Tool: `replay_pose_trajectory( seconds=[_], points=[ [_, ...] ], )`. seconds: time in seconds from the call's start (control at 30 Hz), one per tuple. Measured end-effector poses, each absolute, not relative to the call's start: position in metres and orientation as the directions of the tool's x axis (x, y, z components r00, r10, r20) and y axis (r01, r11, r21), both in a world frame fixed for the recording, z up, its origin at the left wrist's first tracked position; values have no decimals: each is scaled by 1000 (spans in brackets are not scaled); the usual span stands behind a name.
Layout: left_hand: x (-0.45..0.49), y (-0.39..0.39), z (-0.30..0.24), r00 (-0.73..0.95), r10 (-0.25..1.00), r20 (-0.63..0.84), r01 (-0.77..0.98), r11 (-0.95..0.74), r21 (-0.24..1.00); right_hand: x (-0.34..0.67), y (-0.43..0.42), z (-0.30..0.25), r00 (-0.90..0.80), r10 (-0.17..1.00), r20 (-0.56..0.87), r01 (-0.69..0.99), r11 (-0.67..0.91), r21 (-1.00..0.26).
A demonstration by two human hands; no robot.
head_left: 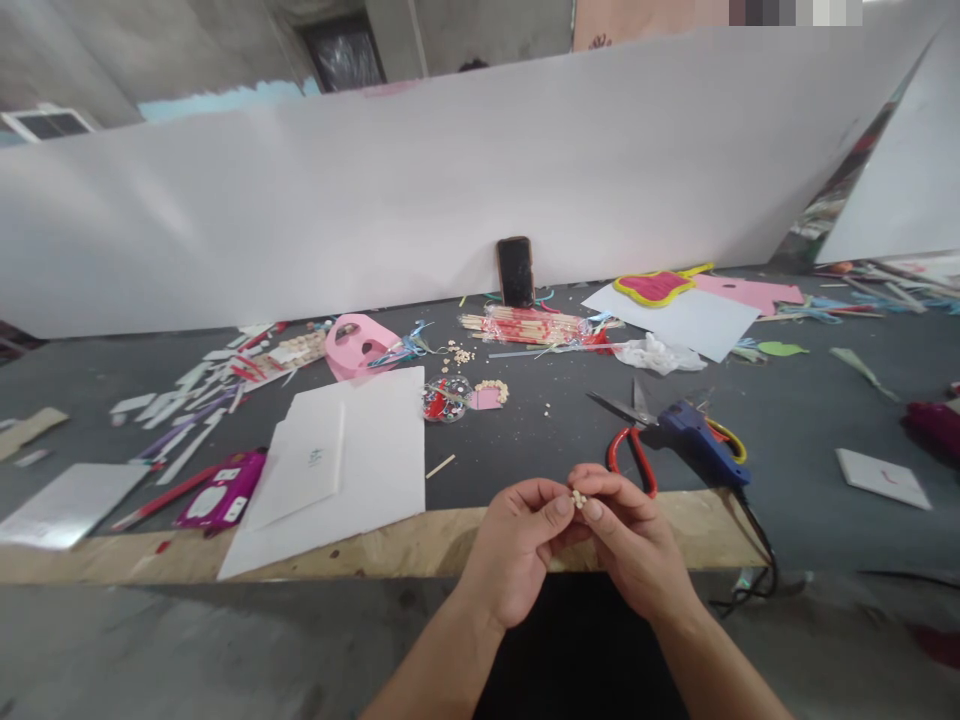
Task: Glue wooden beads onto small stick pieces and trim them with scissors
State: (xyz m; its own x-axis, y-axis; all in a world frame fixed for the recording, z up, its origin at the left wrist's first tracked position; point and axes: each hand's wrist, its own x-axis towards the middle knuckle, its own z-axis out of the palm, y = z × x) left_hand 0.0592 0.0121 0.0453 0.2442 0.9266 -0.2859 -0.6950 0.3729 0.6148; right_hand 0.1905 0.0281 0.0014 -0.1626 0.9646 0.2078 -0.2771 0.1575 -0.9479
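Note:
Near the table's front edge, my left hand and my right hand meet fingertip to fingertip. Pinched between both thumbs and index fingers is a small cluster of beige pieces; what they are made of is too small to tell. Similar loose beige pieces lie scattered farther back on the dark table. Others sit along the edge of a small pink piece, beside a round clear container of colourful bits. Just beyond my right hand are red-handled scissors and a blue glue gun.
White sheets and a purple pack lie to the left. A phone leans on the white partition behind bundled sticks. The glue gun's black cord hangs over the front edge. A white card lies right.

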Motion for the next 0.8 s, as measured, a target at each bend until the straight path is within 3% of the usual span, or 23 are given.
replay_pose_trajectory(
  seconds=[0.4, 0.8],
  points=[
    [58, 13, 45, 231, 927, -296, -681, 371, 632, 191, 26, 6, -156, 957, 244, -195, 212, -958],
    [56, 12, 44, 235, 933, -274, -659, 360, 660, 191, 27, 1, -150, 965, 215, -239, 176, -955]
  ],
)
